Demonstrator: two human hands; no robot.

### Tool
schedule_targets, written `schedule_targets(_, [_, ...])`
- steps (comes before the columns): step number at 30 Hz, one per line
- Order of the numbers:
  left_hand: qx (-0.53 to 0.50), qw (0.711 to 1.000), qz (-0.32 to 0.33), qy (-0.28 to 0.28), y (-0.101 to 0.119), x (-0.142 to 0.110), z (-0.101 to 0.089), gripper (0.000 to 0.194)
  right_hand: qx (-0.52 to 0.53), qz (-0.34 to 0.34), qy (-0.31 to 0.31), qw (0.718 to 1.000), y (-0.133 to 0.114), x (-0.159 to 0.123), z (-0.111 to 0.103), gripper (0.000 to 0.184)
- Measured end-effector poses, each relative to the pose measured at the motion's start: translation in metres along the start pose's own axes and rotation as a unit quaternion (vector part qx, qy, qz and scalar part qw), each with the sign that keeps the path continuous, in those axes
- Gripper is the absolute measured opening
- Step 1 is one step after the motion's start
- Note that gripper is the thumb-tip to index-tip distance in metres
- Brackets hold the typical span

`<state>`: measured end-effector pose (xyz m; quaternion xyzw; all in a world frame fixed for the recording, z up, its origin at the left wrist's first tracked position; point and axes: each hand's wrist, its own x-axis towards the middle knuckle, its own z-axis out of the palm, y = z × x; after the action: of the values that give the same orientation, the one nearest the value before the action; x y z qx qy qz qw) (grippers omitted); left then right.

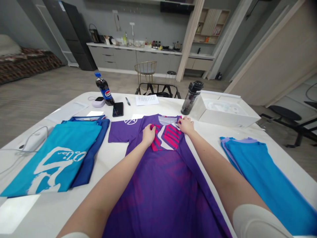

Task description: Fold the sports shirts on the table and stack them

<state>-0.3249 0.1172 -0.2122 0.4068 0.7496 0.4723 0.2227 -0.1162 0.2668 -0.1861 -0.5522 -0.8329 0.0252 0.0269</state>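
Purple jersey (162, 188), left hand (148, 135), right hand (185, 125) on collar (168, 119), blue shirts (262, 175) beside

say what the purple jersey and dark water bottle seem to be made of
The purple jersey looks like thin synthetic knit, probably polyester: smooth low sheen, printed pattern, soft folds. The dark water bottle looks like tinted see-through plastic with a glossy surface; its black cap seems plastic too, though the look leaves that open.
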Motion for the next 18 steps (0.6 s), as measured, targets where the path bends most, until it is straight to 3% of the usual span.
schedule_targets(4, [0.024, 0.998, 0.056, 0.013, 0.013, -0.005, -0.009, 0.024, 0.024, 0.035, -0.009, 0.999, 0.003, 0.008, -0.006, 0.029])
schedule_targets(8, [0.043, 0.996, 0.059, 0.045, 0.025, 0.005, -0.022, 0.030, 0.128, 0.117, 0.082, 0.981, 0.000, 0.015, -0.014, 0.030])
schedule_targets(12, [0.103, 0.993, 0.009, 0.059, 0.013, 0.029, -0.042, 0.028, 0.148, 0.129, 0.148, 0.969, -0.015, 0.010, -0.015, 0.040])
schedule_targets(15, [0.159, 0.985, -0.014, 0.067, -0.002, 0.030, -0.053, 0.030, 0.112, 0.113, 0.158, 0.975, -0.028, -0.007, -0.008, 0.046])
schedule_targets(18, [0.229, 0.964, 0.126, 0.058, -0.007, 0.010, -0.053, 0.046, 0.088, 0.024, 0.104, 0.990, -0.033, -0.030, 0.007, 0.051])
